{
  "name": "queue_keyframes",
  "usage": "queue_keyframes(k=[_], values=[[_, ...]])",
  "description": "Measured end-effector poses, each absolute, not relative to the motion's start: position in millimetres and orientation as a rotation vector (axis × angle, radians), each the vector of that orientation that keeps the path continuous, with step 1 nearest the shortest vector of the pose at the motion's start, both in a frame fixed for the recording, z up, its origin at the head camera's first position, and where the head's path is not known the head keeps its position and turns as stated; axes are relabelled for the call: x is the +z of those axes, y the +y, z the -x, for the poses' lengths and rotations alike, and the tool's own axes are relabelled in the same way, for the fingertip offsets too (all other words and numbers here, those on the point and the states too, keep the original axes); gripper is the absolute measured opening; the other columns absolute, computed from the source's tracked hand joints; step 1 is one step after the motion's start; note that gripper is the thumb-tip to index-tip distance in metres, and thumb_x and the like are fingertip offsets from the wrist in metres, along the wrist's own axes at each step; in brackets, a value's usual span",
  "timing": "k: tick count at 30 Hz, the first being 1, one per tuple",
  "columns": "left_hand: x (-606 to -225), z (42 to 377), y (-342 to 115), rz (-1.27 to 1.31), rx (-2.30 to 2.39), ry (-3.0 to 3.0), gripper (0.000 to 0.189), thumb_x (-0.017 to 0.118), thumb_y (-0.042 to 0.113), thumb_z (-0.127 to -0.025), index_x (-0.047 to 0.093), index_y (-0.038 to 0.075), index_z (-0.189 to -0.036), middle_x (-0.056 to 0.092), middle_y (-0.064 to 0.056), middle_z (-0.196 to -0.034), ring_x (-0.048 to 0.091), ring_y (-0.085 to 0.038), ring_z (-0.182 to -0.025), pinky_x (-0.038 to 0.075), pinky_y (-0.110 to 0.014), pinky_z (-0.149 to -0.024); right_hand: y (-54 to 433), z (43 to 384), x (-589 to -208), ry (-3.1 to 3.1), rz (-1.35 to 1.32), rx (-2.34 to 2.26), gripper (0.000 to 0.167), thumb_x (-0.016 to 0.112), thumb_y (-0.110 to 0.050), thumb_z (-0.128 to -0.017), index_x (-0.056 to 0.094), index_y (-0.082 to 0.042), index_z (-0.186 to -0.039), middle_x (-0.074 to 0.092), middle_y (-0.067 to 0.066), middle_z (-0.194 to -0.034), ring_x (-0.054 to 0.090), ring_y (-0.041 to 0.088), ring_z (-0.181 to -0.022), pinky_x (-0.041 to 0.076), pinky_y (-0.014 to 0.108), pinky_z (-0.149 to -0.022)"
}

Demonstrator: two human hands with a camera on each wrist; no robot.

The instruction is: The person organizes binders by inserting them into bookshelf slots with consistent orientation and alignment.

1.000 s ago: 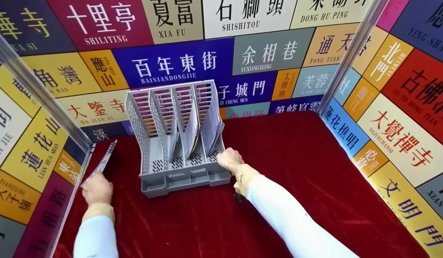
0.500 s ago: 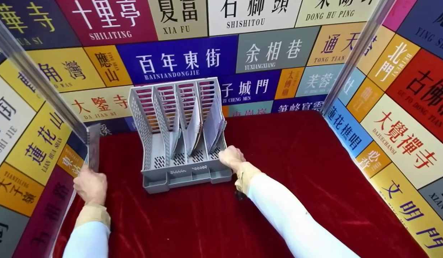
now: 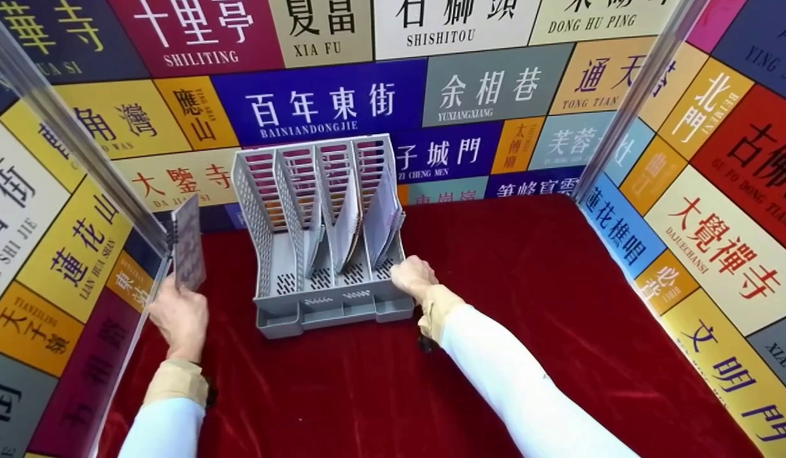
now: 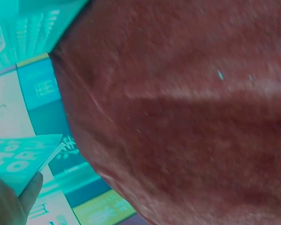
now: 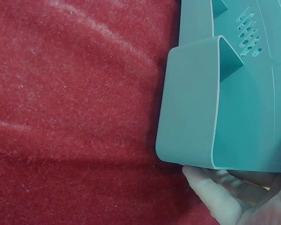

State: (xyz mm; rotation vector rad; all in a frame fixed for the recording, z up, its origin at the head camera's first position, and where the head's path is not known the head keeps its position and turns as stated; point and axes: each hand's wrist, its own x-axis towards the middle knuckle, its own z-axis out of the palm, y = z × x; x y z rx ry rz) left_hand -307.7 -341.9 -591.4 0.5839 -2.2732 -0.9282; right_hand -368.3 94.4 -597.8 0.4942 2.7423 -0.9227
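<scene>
My left hand (image 3: pixel 179 318) holds a thin spiral notebook (image 3: pixel 189 245) by its lower end. The notebook stands upright, left of the file rack and apart from it. In the left wrist view, the notebook's cover (image 4: pixel 23 157) shows large letters, with a thumb or finger along its edge. A grey plastic file rack (image 3: pixel 332 305) with several upright compartments stands at the back. Notebooks or booklets (image 3: pixel 348 229) lean in its three right compartments; the leftmost holds none. My right hand (image 3: pixel 415 277) grips the rack's front right corner, fingers curled and partly hidden.
Dark red velvet cloth (image 3: pixel 494 273) covers the table. Printed sign panels (image 3: pixel 322 102) form walls at the back and both sides. The left wall is close beside the left hand. Small open bins (image 5: pixel 192 108) run along the rack's front.
The left hand has raised the notebook from a low slant by the left wall, turned it upright and moved it slightly toward the rack. The right hand stays at the rack's corner.
</scene>
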Motion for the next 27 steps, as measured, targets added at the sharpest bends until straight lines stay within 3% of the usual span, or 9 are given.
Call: queue_keyframes(k=[4,21,27], values=[[-586,308,-330,-0.562,-0.948,-2.247,0.033,0.062,0.009,-0.104,0.076,0.007,-0.133,0.078,-0.034,-0.126,0.067,-0.07,-0.115,0.05,-0.074,-0.103,95,369,-597,2.741,-0.497,-0.927,0.039,0.053,-0.031,-0.1,0.079,-0.009,-0.12,0.079,0.015,-0.138,0.075,0.037,-0.13,0.059,0.053,-0.109],[-560,306,-269,-0.315,-1.006,-2.037,0.024,0.071,0.002,-0.098,0.08,0.0,-0.12,0.083,-0.029,-0.114,0.076,-0.061,-0.107,0.056,-0.07,-0.094,94,367,-597,2.749,-0.478,-0.913,0.041,0.052,-0.031,-0.099,0.08,-0.009,-0.121,0.079,0.014,-0.138,0.075,0.037,-0.13,0.06,0.053,-0.11],[-553,305,-248,-0.218,-1.026,-2.029,0.025,0.072,0.0,-0.098,0.08,0.0,-0.122,0.083,-0.029,-0.115,0.079,-0.057,-0.108,0.06,-0.068,-0.095,94,368,-598,2.746,-0.481,-0.901,0.042,0.052,-0.032,-0.1,0.079,-0.009,-0.123,0.078,0.015,-0.14,0.074,0.039,-0.132,0.06,0.054,-0.111]])
